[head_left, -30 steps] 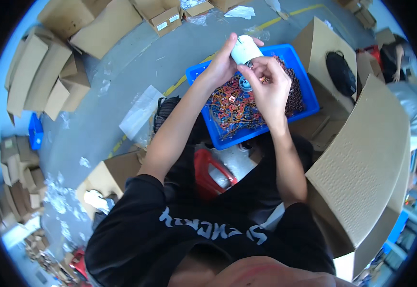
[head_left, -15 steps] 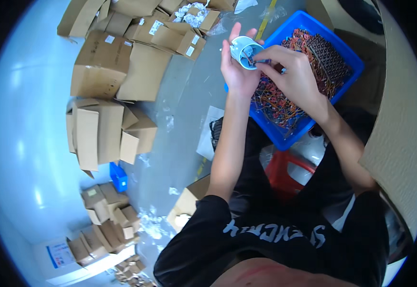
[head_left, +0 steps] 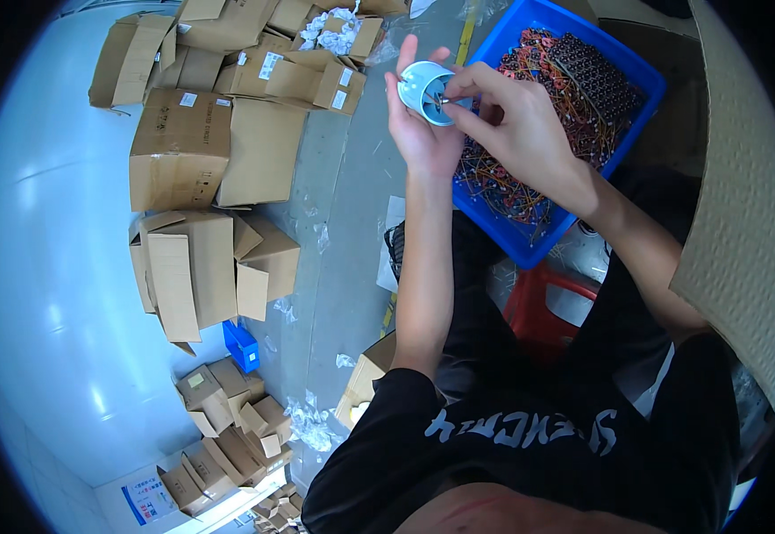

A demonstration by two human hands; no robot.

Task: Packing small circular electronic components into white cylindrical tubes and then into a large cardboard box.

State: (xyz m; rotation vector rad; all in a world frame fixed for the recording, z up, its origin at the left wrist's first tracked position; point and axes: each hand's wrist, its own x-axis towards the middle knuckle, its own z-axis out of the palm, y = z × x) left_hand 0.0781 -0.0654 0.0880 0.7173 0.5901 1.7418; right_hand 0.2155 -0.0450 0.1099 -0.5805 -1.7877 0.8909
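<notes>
Grey floor [head_left: 325,178] leaves room left of the hands [head_left: 523,125]; cardboard panel [head_left: 743,222] (broad) blocks right.

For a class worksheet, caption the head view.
The left hand holds a white cup, the right hand at its opening, near a blue tray of wires.

White hollow plastic-looking cylinder [head_left: 416,87] far out, tilted, open end facing near-right; small thin dark piece [head_left: 442,102] at its mouth.

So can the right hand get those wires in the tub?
Probably yes: the wires lie uncovered in the blue tub, near the right hand, though it's busy at the white cylinder.
</notes>
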